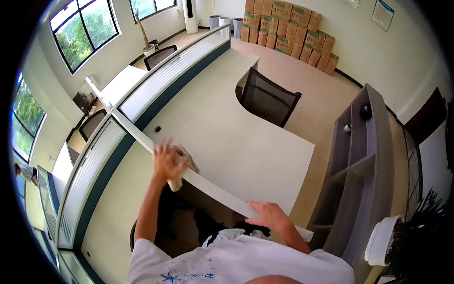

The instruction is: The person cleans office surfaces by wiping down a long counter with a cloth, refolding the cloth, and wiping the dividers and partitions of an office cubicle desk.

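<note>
My left hand [165,161] is slightly blurred by motion and presses a crumpled beige-brown cloth [176,184] onto the white top rail of the desk partition [215,190]. The cloth hangs over both sides of the rail, partly hidden under my palm. Farther along the same rail, nearer my body, my right hand [270,217] grips the edge with its fingers bent over it. No cloth shows in that hand.
Beyond the rail spreads a white L-shaped desk [213,118] with a black mesh chair [270,97]. Grey shelving [352,165] stands on the right, near a white planter [382,241]. Stacked cardboard boxes [288,31] line the back wall. Another person [26,173] is at far left.
</note>
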### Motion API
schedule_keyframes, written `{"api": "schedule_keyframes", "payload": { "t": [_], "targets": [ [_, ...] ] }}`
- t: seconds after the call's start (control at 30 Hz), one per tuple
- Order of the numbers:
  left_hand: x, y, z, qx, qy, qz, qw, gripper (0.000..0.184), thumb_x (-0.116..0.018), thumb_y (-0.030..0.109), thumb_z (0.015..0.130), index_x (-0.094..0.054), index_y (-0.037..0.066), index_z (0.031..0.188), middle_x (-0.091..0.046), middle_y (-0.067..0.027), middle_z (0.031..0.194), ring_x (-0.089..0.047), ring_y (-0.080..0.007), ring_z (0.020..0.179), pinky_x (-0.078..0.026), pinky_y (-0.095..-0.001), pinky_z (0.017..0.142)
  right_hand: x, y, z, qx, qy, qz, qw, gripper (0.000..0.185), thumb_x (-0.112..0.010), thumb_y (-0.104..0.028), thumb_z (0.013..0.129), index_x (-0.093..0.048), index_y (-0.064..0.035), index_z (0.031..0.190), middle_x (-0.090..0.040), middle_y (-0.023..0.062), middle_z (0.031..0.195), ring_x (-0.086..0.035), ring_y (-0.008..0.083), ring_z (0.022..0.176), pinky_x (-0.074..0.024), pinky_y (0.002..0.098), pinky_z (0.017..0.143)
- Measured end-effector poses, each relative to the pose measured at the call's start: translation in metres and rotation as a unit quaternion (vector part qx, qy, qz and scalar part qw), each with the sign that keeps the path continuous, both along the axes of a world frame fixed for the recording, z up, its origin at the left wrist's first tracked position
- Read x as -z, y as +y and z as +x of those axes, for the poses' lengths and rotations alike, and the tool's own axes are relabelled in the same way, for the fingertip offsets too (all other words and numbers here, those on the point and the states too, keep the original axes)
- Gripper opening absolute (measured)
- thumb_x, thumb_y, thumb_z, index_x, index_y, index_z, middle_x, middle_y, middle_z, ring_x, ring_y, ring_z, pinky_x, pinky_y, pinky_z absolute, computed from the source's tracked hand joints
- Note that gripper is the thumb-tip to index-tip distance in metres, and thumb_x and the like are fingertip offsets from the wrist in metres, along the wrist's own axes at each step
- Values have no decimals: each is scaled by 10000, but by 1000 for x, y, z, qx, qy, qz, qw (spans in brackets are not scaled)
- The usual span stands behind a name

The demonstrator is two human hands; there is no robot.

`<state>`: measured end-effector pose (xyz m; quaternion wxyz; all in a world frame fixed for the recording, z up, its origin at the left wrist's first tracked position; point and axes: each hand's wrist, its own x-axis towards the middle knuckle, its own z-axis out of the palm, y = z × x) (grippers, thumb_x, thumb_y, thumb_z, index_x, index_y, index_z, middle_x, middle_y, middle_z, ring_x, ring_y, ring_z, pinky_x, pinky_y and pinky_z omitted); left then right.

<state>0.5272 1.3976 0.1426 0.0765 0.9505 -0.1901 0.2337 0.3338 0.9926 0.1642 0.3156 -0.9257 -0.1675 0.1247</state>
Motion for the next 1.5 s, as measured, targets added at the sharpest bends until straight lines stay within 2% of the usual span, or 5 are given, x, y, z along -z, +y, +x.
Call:
{"api": "schedule_keyframes", "payload": {
  "t": [0.37,0.6,1.07,1.3,1.5],
  "targets": [
    [-14,-22,-8,-15,99,-61,993,359,-616,432,846,-804,128,886,-748,-116,997,-659,-352,1066,-496,-513,950,4,12,23,-55,76,-9,996,612,-816,-459,811,-659,-21,1210,-750,214,1096,-718,420,1012,-574,481,910],
    [-14,-179,-132,200,75,-89,973,418,-711,441,814,-765,84,1024,-702,-89,1126,-604,-334,1208,-400,-526,1114,28,9,50,-112,145,95,979,725,-753,-634,856,-672,-16,1228,-741,230,1175,-698,425,1096,-547,481,965],
    [-14,52,38,70,85,-3,994,365,-664,364,929,-726,93,1164,-663,-131,1274,-539,-394,1267,-399,-536,1103,40,1,46,-101,170,68,978,728,-528,-655,1012,-614,-56,1416,-721,260,1197,-667,428,1167,-514,508,1022],
    [43,8,-5,-62,18,-50,997,346,-612,371,959,-721,112,1161,-647,-105,1321,-475,-350,1409,-131,-600,1238,34,3,46,-94,191,77,974,734,-519,-629,1026,-569,-34,1453,-694,272,1262,-643,437,1212,-498,508,1053],
    [-12,-132,-133,60,97,-72,991,513,-746,236,849,-631,158,1343,-618,-68,1336,-508,-304,1358,-259,-557,1210,34,3,46,-101,195,91,971,715,-533,-590,1039,-553,-10,1457,-686,285,1274,-645,445,1204,-494,495,1059]
  ]
}}
